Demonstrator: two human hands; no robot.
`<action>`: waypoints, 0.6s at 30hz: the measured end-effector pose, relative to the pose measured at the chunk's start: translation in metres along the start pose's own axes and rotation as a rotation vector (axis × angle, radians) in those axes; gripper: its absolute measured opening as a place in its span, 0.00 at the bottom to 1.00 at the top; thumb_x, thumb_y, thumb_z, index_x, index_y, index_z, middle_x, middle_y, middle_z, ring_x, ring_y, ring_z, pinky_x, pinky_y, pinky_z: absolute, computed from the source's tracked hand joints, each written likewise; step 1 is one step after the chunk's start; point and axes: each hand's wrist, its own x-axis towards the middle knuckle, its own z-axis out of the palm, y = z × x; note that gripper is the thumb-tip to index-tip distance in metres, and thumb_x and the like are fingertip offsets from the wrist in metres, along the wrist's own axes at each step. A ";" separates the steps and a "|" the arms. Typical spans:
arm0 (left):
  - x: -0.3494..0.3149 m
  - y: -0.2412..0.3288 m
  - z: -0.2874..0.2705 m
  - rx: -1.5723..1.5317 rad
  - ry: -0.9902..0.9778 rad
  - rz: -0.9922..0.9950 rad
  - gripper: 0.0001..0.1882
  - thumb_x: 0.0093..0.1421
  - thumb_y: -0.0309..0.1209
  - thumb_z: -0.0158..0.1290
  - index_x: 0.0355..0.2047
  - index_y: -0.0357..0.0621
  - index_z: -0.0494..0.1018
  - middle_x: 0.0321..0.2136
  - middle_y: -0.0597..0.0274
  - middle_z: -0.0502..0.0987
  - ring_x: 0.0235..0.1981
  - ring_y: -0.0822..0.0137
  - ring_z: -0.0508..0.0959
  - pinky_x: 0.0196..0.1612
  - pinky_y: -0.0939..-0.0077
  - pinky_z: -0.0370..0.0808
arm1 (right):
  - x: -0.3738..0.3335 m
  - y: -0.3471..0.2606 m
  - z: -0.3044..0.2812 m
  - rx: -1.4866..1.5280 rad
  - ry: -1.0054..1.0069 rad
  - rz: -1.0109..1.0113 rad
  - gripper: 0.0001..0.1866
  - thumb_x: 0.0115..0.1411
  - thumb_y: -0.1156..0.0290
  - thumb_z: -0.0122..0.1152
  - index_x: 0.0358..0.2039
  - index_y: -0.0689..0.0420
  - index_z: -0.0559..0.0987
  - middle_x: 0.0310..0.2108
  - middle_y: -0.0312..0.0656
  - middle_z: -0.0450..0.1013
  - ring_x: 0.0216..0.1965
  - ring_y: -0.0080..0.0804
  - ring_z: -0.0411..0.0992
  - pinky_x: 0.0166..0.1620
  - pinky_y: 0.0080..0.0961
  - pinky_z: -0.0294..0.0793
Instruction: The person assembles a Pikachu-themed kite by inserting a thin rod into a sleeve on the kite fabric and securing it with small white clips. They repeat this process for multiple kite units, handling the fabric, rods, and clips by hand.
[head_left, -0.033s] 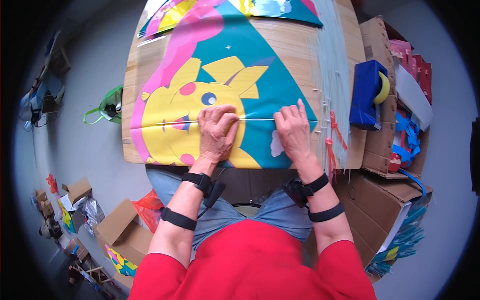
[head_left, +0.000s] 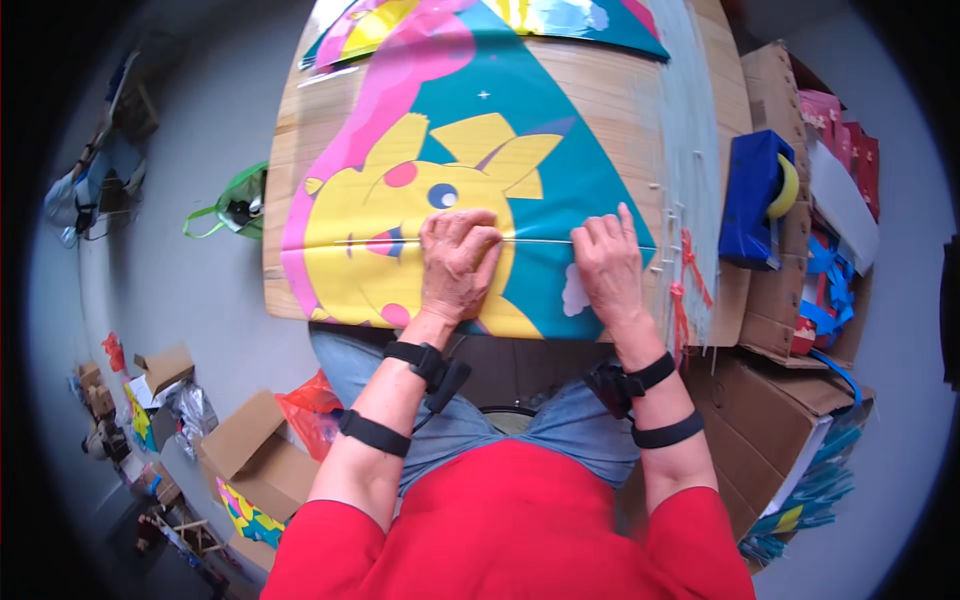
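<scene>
A large triangular plastic sheet (head_left: 560, 190), like a kite sail, lies on the wooden table in front of me. It is printed with a yellow cartoon face on teal and pink. Across it from side to side runs a thin white rod (head_left: 540, 240). My left hand (head_left: 458, 265) rests on the sheet near the middle, fingers bent and closed over the rod. Farther right, my right hand (head_left: 608, 268) pinches the rod near the sheet's right edge, one finger pointing up. The fingertips of both hands are partly hidden.
Many thin pale rods (head_left: 692, 130) lie along the right of the wooden table (head_left: 290, 150), with red ties (head_left: 690, 270). Beyond stand a blue tape dispenser (head_left: 750, 200) and cardboard boxes (head_left: 750, 420). Folded shiny sheets (head_left: 560, 20) lie at the far edge. A green bag (head_left: 235, 200) sits left.
The whole view has shifted slightly, so everything appears a little farther right. Both hands keep their places on the rod and sheet.
</scene>
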 end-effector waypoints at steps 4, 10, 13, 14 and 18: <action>0.000 -0.001 -0.003 -0.010 0.013 -0.003 0.06 0.51 0.28 0.59 0.30 0.49 0.74 0.40 0.66 0.75 0.46 0.62 0.72 0.55 0.60 0.59 | 0.006 -0.002 -0.005 0.012 -0.035 -0.009 0.03 0.49 0.77 0.54 0.26 0.56 0.71 0.28 0.42 0.66 0.37 0.38 0.69 0.59 0.45 0.64; -0.003 -0.002 -0.002 -0.040 0.014 -0.039 0.05 0.52 0.29 0.58 0.30 0.50 0.73 0.40 0.67 0.75 0.47 0.63 0.72 0.57 0.57 0.57 | 0.006 0.000 -0.006 -0.028 -0.032 -0.011 0.04 0.50 0.77 0.55 0.28 0.55 0.71 0.28 0.40 0.68 0.36 0.36 0.70 0.53 0.39 0.65; -0.004 -0.002 -0.002 -0.047 0.013 -0.046 0.05 0.53 0.29 0.57 0.29 0.50 0.73 0.40 0.68 0.75 0.47 0.63 0.72 0.57 0.57 0.57 | 0.007 0.003 -0.008 0.023 -0.030 -0.035 0.05 0.50 0.77 0.56 0.29 0.53 0.73 0.28 0.37 0.69 0.36 0.34 0.70 0.57 0.40 0.63; -0.004 -0.002 -0.002 -0.049 0.013 -0.045 0.05 0.53 0.29 0.57 0.29 0.50 0.73 0.40 0.68 0.75 0.47 0.63 0.72 0.57 0.56 0.57 | 0.008 0.004 -0.009 0.031 -0.037 -0.038 0.05 0.50 0.77 0.57 0.29 0.53 0.73 0.28 0.37 0.69 0.36 0.33 0.70 0.58 0.41 0.63; -0.003 -0.001 -0.003 -0.050 0.019 -0.041 0.04 0.53 0.29 0.57 0.29 0.50 0.73 0.40 0.68 0.74 0.47 0.63 0.72 0.57 0.56 0.57 | 0.010 0.005 -0.011 0.103 -0.037 -0.027 0.04 0.50 0.77 0.57 0.27 0.52 0.74 0.27 0.36 0.69 0.35 0.33 0.70 0.61 0.44 0.60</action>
